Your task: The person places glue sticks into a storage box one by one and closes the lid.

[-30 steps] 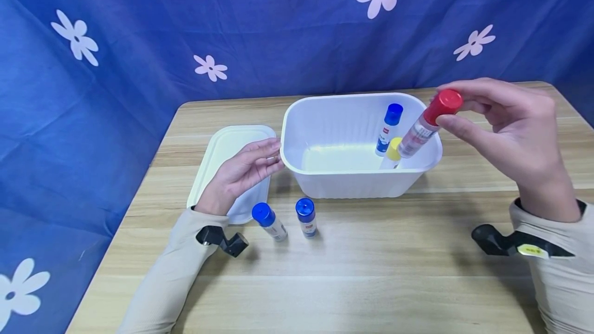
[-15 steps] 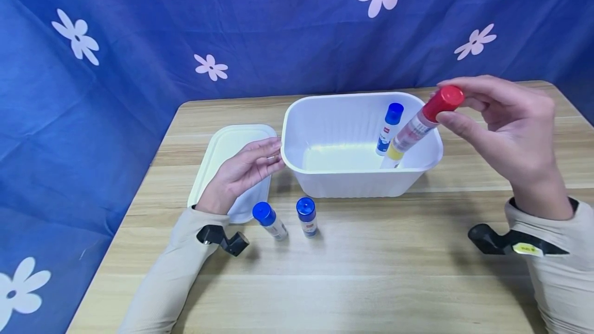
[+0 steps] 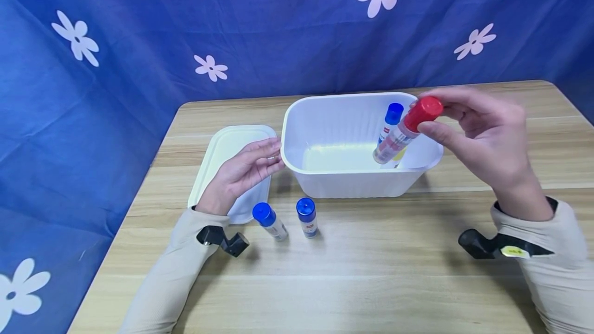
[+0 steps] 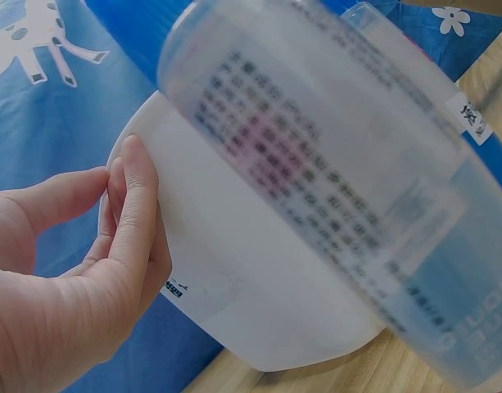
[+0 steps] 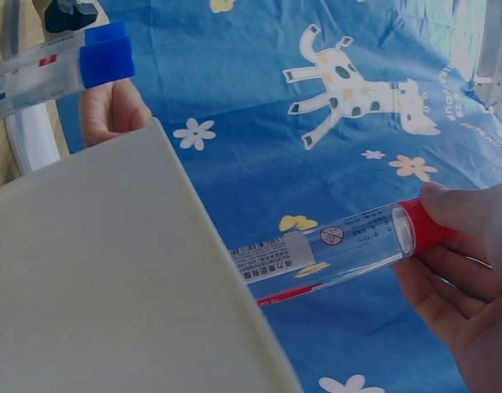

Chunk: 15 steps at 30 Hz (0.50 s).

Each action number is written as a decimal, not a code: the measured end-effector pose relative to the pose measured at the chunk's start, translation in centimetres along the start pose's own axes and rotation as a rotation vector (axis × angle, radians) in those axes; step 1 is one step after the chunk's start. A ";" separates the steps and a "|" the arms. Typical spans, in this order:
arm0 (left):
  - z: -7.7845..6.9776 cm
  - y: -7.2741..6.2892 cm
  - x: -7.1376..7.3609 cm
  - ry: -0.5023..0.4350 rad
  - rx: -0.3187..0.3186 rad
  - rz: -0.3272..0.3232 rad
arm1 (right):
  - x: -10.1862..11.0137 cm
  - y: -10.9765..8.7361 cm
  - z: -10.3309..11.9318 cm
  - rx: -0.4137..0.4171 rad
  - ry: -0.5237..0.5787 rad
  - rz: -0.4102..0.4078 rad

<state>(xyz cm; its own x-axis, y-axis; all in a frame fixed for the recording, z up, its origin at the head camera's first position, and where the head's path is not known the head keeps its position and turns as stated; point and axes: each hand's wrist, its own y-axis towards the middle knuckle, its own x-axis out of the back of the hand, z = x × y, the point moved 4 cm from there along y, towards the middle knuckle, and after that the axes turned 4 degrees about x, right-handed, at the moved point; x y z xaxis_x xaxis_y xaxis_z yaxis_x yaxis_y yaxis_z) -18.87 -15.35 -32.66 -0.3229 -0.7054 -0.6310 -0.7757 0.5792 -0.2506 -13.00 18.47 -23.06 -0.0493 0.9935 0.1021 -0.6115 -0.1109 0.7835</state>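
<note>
My right hand pinches the red cap of a clear glue bottle, which is tilted over the right part of a white plastic box. In the right wrist view the bottle's lower end passes behind the box wall. My left hand grips the box's left rim, thumb and fingers meeting at the edge in the left wrist view. Inside the box stands a blue-capped glue bottle. Beside it a yellow-capped bottle is mostly hidden behind the red-capped one.
Two blue-capped glue bottles stand on the wooden table in front of the box. A white lid lies under my left hand. Behind the table hangs a blue flowered cloth.
My right hand has moved left with the red-capped glue bottle, bringing its lower end further over the box's inside. The left hand and the box have stayed put.
</note>
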 end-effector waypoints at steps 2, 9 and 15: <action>0.0 0.0 0.1 -0.008 0.001 0.002 | -0.3 -0.1 -0.1 -0.012 -0.025 0.024; 0.0 -0.1 0.1 -0.001 0.000 -0.018 | -1.5 -0.3 -1.0 -0.032 -0.043 0.133; 0.0 -0.1 0.0 -0.009 0.004 -0.020 | -2.5 -0.6 -1.7 -0.036 -0.121 0.249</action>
<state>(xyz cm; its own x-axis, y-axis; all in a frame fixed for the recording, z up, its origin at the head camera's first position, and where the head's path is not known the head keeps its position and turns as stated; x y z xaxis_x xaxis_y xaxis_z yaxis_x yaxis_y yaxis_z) -18.74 -15.41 -32.65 -0.3024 -0.7134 -0.6322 -0.7799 0.5665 -0.2662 -13.88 16.14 -24.80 -0.1083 0.9254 0.3632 -0.6199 -0.3485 0.7031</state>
